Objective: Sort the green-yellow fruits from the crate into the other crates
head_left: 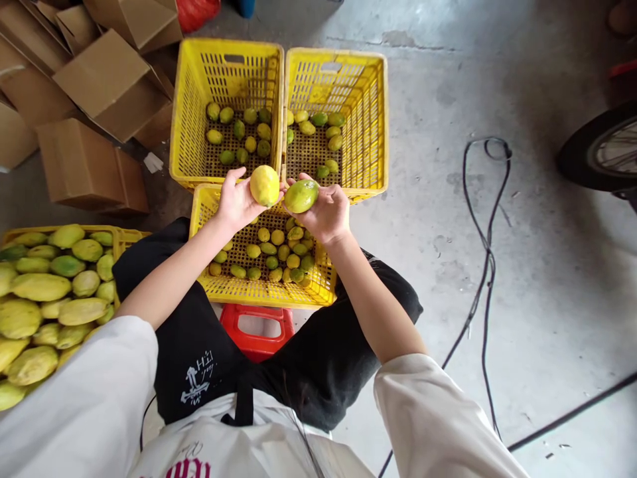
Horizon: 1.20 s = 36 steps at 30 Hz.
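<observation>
Shirt [271,455], one: white, loose; short sleeves [117,372]; front printed with bold magenta lettering [190,469] beneath thin dark script [190,448]. Trousers [323,378], one pair: black, loose-cut; white cross-like emblem [195,385] with lettering on left thigh. Strap [243,402], one: black, flat, at waist. Left hand [237,204], right hand [328,211]: bare. Forearms [189,265]: bare.
</observation>
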### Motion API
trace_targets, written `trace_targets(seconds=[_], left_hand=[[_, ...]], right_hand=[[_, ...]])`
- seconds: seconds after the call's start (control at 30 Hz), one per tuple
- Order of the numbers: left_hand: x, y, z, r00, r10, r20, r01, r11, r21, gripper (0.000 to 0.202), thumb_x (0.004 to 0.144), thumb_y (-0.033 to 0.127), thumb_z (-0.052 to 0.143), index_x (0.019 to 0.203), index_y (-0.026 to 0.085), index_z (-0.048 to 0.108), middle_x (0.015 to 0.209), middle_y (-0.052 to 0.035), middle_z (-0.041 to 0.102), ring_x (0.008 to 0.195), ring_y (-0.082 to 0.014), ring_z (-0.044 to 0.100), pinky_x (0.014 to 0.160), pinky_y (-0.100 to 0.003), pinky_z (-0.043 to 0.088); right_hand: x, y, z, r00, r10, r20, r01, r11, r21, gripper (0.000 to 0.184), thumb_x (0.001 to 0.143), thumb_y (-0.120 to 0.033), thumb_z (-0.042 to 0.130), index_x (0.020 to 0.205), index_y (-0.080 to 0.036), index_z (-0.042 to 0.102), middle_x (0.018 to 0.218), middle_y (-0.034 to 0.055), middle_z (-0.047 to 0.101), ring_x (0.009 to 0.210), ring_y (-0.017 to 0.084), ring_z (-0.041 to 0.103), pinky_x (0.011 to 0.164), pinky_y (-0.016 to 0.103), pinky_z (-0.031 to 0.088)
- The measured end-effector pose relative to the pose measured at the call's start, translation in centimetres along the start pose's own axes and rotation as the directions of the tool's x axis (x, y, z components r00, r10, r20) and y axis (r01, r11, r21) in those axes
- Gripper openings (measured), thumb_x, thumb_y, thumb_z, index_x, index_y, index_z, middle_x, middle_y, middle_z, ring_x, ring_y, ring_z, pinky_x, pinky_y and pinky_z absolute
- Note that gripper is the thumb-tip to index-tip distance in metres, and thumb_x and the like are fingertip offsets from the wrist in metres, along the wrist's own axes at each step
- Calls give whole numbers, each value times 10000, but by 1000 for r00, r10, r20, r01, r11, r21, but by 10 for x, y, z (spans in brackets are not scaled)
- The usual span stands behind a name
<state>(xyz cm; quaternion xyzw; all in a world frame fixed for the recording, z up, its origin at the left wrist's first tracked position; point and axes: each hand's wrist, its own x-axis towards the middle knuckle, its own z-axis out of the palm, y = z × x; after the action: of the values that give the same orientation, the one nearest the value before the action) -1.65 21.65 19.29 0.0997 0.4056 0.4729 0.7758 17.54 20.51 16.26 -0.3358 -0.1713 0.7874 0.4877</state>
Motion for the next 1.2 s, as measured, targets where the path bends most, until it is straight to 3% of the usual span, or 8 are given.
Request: trace_targets(seconds=[0.17,0.33,0.4,0.57,0.73,0.9,1.07,1.2], left_hand=[[0,-3,-1,1000,16,7,-16,1000,-9,380,1112,434,454,1230,180,710,1105,-90,807,1208,-265,769,954,-371,673],[-4,-5,1,998,37,44,-38,999,37,221,1077,368,603,1173,197,706,1110,-46,792,1001,-165,791,905,-281,664],[-4,-9,0,998,27,64,-32,997,67,179,1046,337,663,1133,185,703,1062,-46,788,913,-138,780,868,-252,656],[-1,-19,-3,997,-16,71,8,994,110,338,981,422,786,1183,170,685,1029,-82,787,975,-198,794,908,-314,654],[-1,-14,0,997,-48,56,43,995,94,324,1043,467,656,1171,172,696,978,-71,789,1000,-225,803,891,-336,660],[-3,-5,3,993,-73,92,68,996,52,412,1074,448,485,1286,164,695,1097,-107,818,1133,-281,792,903,-383,666],[-1,-8,4,998,-18,61,14,997,76,355,1068,378,532,1309,162,680,1112,-106,823,1133,-235,784,918,-321,648],[-2,-10,3,997,70,18,-71,994,86,280,1062,390,610,1253,202,689,984,-46,806,991,-179,799,855,-259,636]], right_hand=[[-1,-1,2,998,-22,66,25,999,-36,380,834,-491,784,1138,-301,658,1211,38,791,1313,291,695,1066,530,636],[0,1,2,1000,3,-28,-2,1000,21,403,808,-548,836,1048,-290,640,918,-21,734,910,192,730,970,428,684],[1,2,-1,998,26,-58,-23,999,39,362,804,-504,838,989,-288,614,863,-28,700,877,190,716,935,425,690],[2,1,-5,996,69,-61,-67,997,30,304,780,-428,809,965,-277,621,919,-8,728,870,184,715,707,295,658],[0,-3,-2,997,31,-66,-30,999,18,293,838,-475,777,1022,-292,641,964,13,760,1054,258,756,897,439,688],[-5,-13,2,999,-23,39,18,994,105,430,843,-473,714,1230,-293,663,1133,59,803,1330,337,698,1077,605,613],[-5,-13,4,995,-95,41,94,995,24,424,829,-417,716,1233,-299,664,1238,49,800,1430,328,637,1129,591,596],[-4,-7,8,995,-98,-10,97,991,-89,353,834,-509,736,1109,-297,671,1196,47,789,1367,316,669,1078,525,642]])
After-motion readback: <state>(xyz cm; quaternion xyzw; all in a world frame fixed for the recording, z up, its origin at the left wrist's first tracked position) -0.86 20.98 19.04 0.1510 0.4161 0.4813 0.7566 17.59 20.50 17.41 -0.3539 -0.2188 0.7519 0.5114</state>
